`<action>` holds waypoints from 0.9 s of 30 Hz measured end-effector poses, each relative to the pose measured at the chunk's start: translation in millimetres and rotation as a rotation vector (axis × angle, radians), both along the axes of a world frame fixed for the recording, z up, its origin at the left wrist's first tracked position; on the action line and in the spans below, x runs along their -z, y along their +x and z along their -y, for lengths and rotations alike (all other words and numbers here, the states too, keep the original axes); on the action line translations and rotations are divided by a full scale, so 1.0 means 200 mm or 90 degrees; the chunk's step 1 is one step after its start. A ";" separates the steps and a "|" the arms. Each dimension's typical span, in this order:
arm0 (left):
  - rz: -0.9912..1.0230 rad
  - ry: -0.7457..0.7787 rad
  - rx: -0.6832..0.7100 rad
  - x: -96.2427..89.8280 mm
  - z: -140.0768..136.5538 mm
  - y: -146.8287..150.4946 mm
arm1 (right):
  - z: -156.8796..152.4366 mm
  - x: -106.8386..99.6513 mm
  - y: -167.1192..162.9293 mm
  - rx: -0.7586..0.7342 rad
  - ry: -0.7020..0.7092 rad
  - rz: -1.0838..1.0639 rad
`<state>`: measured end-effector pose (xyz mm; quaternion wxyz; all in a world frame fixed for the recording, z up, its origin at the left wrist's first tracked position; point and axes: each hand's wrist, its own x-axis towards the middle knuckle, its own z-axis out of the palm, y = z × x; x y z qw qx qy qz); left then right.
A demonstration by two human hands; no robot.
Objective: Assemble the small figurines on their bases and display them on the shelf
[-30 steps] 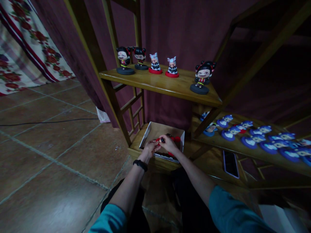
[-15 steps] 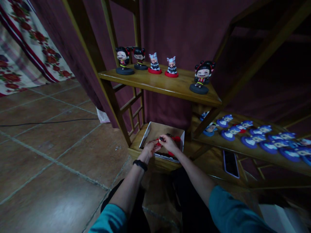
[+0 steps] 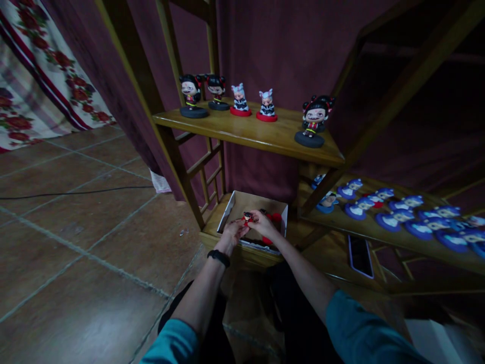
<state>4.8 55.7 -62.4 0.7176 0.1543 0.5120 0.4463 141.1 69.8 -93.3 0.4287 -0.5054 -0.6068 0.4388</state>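
Observation:
Over a shallow open cardboard box (image 3: pixel 235 202) on the low shelf, both hands hold one small black-haired figurine (image 3: pixel 247 217) with red on its body. My left hand (image 3: pixel 235 232) cups it from below and the left, fingers closed about its lower part. My right hand (image 3: pixel 262 224) pinches it from the right side. The figurine's head shows between the fingers; much of its lower part is hidden. Inside the box, beside and under my right hand, lie several red pieces (image 3: pixel 277 217) and something dark, partly covered.
Above the box, a wooden shelf (image 3: pixel 242 130) bears black-haired figurines (image 3: pixel 313 121) and two white-haired ones on red bases (image 3: pixel 267 106). At right, a lower shelf holds several blue figurines (image 3: pixel 394 217). A phone (image 3: pixel 360 257) lies below them. A wooden post (image 3: pixel 178 177) stands left of the box.
The figurine has been turned between my hands, so its black-haired head now faces up and shows more clearly. My right fingers have shifted to its right side.

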 end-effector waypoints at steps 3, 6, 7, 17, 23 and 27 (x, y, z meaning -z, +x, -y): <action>0.015 -0.008 0.009 0.00 0.00 0.00 | -0.01 0.01 0.00 -0.015 -0.030 -0.012; 0.024 -0.010 0.016 0.00 0.00 0.01 | -0.01 0.01 0.00 -0.041 -0.044 -0.020; 0.025 -0.009 0.017 0.00 0.00 0.01 | -0.01 0.00 0.01 -0.046 -0.045 -0.023; 0.009 0.023 0.028 0.00 0.01 0.02 | 0.00 -0.04 0.01 -0.008 -0.086 -0.053; -0.002 0.036 0.017 0.02 0.00 0.02 | 0.00 -0.03 0.01 -0.009 -0.092 -0.059; -0.007 0.037 0.013 0.02 0.00 0.03 | 0.00 -0.03 0.01 -0.009 -0.080 -0.056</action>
